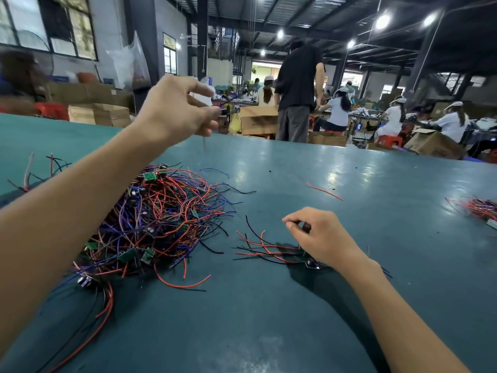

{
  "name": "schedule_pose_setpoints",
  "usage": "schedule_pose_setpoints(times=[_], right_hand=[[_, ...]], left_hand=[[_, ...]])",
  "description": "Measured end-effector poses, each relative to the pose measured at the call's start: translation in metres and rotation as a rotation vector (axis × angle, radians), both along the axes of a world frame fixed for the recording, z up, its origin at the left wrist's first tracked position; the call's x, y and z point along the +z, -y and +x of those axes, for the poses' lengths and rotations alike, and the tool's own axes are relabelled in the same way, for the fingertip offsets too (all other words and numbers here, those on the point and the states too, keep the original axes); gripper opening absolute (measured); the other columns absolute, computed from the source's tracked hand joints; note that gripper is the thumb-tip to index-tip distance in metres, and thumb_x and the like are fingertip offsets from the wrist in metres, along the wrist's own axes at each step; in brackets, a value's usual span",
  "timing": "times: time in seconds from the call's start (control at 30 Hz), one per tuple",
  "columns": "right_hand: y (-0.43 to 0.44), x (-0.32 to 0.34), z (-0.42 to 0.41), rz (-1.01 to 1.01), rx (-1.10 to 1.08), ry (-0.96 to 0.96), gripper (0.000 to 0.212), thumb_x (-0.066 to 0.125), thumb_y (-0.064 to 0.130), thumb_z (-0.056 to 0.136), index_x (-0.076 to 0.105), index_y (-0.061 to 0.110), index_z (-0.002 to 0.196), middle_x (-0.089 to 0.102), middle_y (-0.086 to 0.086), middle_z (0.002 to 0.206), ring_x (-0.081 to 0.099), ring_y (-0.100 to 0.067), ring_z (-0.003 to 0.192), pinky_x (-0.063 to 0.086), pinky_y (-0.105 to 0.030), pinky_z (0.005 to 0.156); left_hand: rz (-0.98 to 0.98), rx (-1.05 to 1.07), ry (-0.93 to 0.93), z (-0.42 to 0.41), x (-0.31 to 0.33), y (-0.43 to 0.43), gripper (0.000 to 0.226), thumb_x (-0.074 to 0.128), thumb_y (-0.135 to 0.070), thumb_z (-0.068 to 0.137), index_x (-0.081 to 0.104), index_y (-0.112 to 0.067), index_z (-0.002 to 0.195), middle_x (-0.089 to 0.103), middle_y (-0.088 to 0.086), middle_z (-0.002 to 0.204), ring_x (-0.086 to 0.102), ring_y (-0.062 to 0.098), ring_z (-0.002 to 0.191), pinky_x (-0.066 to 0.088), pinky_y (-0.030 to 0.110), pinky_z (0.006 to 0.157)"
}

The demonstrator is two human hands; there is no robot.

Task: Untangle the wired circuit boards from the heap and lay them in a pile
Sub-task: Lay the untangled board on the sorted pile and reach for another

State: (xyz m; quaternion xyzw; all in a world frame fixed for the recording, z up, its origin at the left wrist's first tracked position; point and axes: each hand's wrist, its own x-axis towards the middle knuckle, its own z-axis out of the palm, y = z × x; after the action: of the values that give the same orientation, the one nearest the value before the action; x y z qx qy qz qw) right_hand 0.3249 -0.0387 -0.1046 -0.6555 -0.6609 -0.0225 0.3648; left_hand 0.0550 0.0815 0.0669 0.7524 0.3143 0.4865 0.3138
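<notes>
Head view: the left hand [177, 109] is raised above the heap [161, 219] and pinches a blurred wired board [224, 110], probably to draw its leads free. The right hand [320, 238] rests on the table [269, 332], its curled fingers pinching the small pile [269, 251], seemingly to steady it.

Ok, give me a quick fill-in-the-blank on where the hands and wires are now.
The raised hand, pinching a thin wire above the heap, is the ____ one.
The right hand, pinching a dark component, rests at the small pile, to the ____ of the heap.
The single loose wire beyond that hand is ____.
Missing: left; right; red.
</notes>
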Motion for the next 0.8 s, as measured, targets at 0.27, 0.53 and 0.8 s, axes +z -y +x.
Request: schedule_pose_setpoints(times=[0.27, 0.53, 0.8], right_hand=[[-0.001, 0.007, -0.026, 0.126, 0.147, -0.442, 0.013, 0.069, 0.009, 0.094, 0.078, 0.017, 0.098, 0.071, -0.001, 0.073, 0.054, -0.015, 0.057, 0.045, -0.024, 0.058], [-0.004, 0.020, -0.035, 0.128, 0.195, -0.867, 0.024, 0.063, 0.027, 0.099, 0.079, 0.011, 0.090, 0.048, -0.005, 0.058, 0.041, -0.018, 0.046, 0.036, -0.021, 0.046], [-0.008, 0.019, -0.032, -0.004, 0.194, -1.012, 0.023, 0.070, 0.024, 0.092, 0.078, 0.002, 0.093, 0.038, 0.002, 0.049, 0.036, -0.014, 0.043, 0.020, -0.024, 0.044]], left_hand=[[-0.875, -0.636, 0.364, 0.045, -0.053, 0.026, 0.026, 0.062, -0.018, 0.094, 0.066, 0.005, 0.107, 0.074, 0.017, 0.102, 0.075, 0.019, 0.085, 0.058, 0.019, 0.059], [-0.884, -0.688, 0.264, 0.066, -0.131, 0.035, 0.022, 0.066, -0.023, 0.085, 0.077, -0.012, 0.102, 0.076, 0.011, 0.108, 0.076, 0.018, 0.085, 0.056, 0.020, 0.055], [-0.693, -0.636, 0.008, 0.072, -0.143, 0.040, 0.034, 0.074, -0.039, 0.086, 0.068, -0.014, 0.109, 0.076, 0.013, 0.107, 0.072, 0.013, 0.072, 0.036, 0.014, 0.047]])
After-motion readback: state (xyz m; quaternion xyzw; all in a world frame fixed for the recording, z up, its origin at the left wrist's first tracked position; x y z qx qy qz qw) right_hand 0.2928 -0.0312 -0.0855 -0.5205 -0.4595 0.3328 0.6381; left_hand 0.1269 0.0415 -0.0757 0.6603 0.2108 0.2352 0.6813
